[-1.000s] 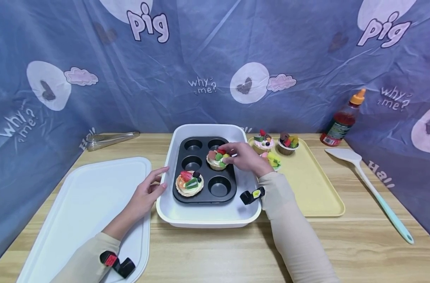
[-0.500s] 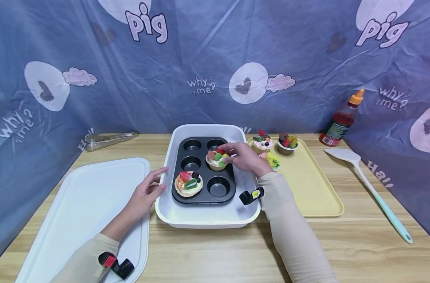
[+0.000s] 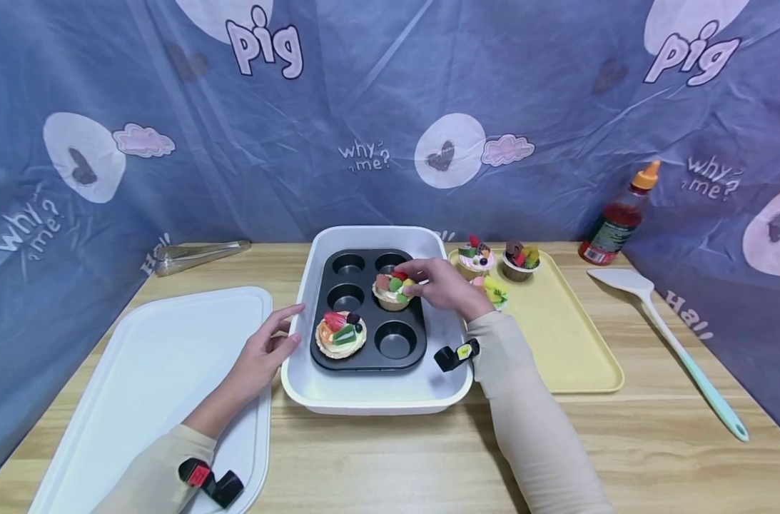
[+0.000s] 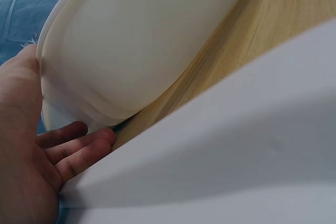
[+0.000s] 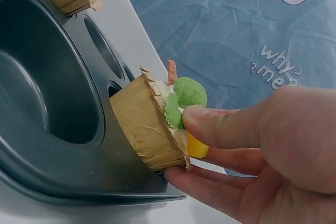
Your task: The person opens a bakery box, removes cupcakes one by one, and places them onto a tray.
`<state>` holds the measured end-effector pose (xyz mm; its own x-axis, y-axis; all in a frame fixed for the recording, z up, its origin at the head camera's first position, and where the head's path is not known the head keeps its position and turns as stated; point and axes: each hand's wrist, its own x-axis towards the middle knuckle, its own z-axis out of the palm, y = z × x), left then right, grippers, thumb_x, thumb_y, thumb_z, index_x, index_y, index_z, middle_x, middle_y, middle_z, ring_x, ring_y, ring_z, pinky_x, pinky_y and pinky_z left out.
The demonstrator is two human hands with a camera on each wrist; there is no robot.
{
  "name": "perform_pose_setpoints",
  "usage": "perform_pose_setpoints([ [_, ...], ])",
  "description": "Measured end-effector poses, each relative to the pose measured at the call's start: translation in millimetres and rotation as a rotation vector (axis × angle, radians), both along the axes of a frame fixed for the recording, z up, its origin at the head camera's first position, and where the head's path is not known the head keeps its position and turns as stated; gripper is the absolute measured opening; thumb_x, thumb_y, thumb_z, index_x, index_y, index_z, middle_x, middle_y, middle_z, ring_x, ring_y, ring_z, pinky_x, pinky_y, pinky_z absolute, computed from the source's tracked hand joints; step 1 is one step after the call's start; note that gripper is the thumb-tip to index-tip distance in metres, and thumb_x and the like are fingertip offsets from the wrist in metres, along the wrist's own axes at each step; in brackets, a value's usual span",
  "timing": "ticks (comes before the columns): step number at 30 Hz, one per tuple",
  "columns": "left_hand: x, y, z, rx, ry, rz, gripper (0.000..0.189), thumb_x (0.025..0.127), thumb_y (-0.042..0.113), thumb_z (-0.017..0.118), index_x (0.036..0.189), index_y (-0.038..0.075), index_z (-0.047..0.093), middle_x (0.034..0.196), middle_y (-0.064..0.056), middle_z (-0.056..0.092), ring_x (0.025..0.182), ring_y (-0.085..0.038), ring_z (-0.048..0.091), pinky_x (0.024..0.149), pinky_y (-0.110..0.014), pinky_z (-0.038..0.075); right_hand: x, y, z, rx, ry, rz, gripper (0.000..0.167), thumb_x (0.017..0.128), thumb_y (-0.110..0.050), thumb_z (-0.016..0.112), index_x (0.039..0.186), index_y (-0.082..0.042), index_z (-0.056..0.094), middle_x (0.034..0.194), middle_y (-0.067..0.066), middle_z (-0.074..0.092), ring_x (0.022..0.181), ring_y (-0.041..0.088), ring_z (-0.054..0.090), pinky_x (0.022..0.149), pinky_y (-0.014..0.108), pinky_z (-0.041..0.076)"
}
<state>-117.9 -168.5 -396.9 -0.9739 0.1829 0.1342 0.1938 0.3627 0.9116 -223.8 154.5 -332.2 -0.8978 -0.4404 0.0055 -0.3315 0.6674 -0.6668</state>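
My right hand (image 3: 446, 285) pinches a fruit-topped cupcake (image 5: 147, 124) in a brown paper cup, thumb against its green and yellow topping. The cupcake is at the middle-right cup of the black muffin pan (image 3: 370, 363). Another cupcake (image 3: 341, 335), topped with strawberry and dark berries, sits in the near-left cup. The pan lies inside a deep white basin (image 3: 377, 400). My left hand (image 3: 264, 350) is at the basin's left wall, fingers spread, thumb and index by the rim. In the left wrist view several of its fingers (image 4: 84, 158) lie loosely bent beside the basin's outer wall.
A white tray (image 3: 171, 371) lies left, under the left forearm. The yellow tray (image 3: 556, 343) at right bears several cupcakes (image 3: 521, 261). Metal tongs (image 3: 200, 255) lie back left. A sauce bottle (image 3: 617, 218) and a spatula (image 3: 675, 343) are at far right.
The view has shifted very slightly. Both hands keep their places, the right still pinching the cupcake at the same cup.
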Motion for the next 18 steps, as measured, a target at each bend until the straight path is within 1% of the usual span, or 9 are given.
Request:
perform_pose_setpoints([
  [9,0.4,0.1,-1.2,-0.001,0.008,0.004,0.048,0.104,0.013,0.054,0.151,0.015,0.044,0.12,-0.024,0.059,0.097,-0.024,0.068,0.082,-0.02,0.053,0.9,0.5,0.3,-0.015,-0.032,-0.007,0.042,0.094,-0.004,0.068,0.136,-0.008,0.063,0.136,0.016,0.064,0.123,0.036,0.062,0.104,0.047,0.05],
  [18,-0.5,0.3,-2.8,0.004,0.016,0.004,0.047,0.104,0.012,0.055,0.15,0.014,0.045,0.12,-0.025,0.059,0.098,-0.026,0.068,0.082,-0.02,0.054,1.6,2.2,1.9,-0.02,-0.038,0.005,0.043,0.094,-0.004,0.068,0.136,-0.007,0.063,0.136,0.016,0.064,0.121,0.035,0.063,0.104,0.048,0.05],
])
